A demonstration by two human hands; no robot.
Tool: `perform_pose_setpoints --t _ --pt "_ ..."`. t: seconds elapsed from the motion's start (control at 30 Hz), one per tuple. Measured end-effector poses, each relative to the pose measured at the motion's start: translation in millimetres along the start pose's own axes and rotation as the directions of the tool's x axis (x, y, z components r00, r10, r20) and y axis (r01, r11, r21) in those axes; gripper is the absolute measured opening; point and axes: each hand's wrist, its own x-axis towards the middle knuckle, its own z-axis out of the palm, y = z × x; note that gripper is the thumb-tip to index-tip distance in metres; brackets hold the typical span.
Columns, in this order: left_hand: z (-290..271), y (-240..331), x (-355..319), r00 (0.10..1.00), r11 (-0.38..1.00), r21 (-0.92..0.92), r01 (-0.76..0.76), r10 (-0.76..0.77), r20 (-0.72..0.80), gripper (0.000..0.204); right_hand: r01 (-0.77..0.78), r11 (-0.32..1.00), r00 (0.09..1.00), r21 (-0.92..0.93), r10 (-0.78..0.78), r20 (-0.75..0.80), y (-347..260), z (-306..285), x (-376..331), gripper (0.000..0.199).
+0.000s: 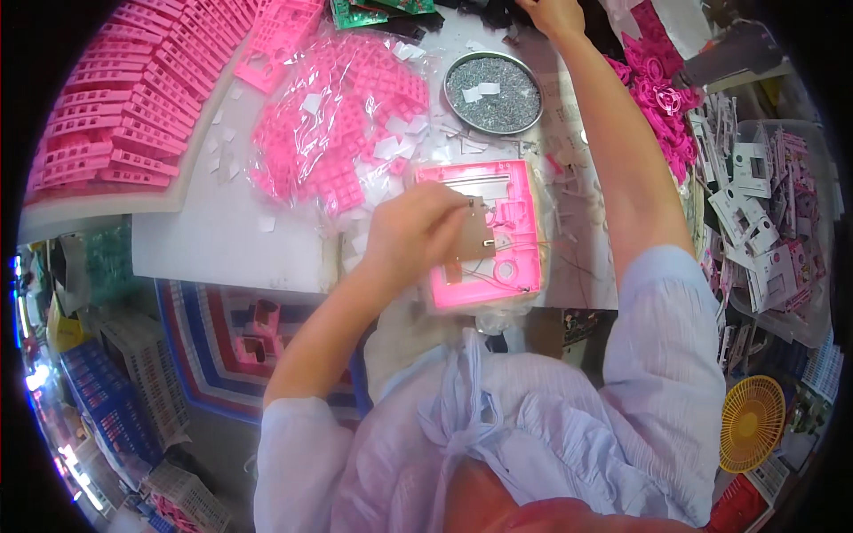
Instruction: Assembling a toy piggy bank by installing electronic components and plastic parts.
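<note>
Closest in, the left hand [413, 233] is curled with its fingertips pinched together on a small brown circuit board [477, 233], pressing it down into a pink plastic housing [515, 222] that lies flat on the white table [222, 240] just to the right of that hand. Thin wires trail from the board across the pink frame. Down to the left of the hand, below the table edge, a striped woven sack [209, 342] holds a couple of pink parts.

Just beyond the left hand sits a clear bag of small pink pieces [342, 115], with scraps of white paper scattered around it. Further left of that, rows of pink housings [115, 115] are stacked on a tray.

Past the pink housing, a round metal tin of screws [493, 93] rests on the table. The right arm stretches out beside it, and the right hand [555, 13] reaches to the far edge of the table among dark parts; its fingers run out of view, so I cannot tell whether they are closed. To the right of that arm lies a heap of pink gear-like parts [662, 98].
</note>
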Motion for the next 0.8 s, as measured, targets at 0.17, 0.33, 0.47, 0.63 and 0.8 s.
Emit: perform_pose_setpoints --t 0.17,0.33,0.47,0.63,0.8 --pt "-2 -4 -1 0.999 0.999 0.037 -0.030 0.031 -0.009 0.011 0.225 0.963 0.945 0.149 -0.178 -0.275 -1 -35 -7 0.019" --pt "-20 -14 -22 0.996 0.988 0.150 -0.038 0.050 -0.077 0.011 0.640 0.744 0.768 0.193 -0.631 -0.111 -84 -175 -141 0.023" --pt "-16 -19 -12 0.994 0.986 0.145 -0.076 0.087 -0.069 0.010 0.674 0.716 0.574 0.181 -0.662 0.481 -96 -222 -224 0.028" --pt "-15 -23 -7 0.998 0.999 0.046 0.012 -0.009 -0.061 0.009 0.560 0.683 0.541 0.469 -0.730 0.417 -95 -169 -244 0.049" --pt "-20 -18 -5 1.000 0.999 0.047 -0.004 0.003 0.012 0.009 0.332 0.752 0.689 0.570 -0.606 0.398 -50 -161 -251 0.059"
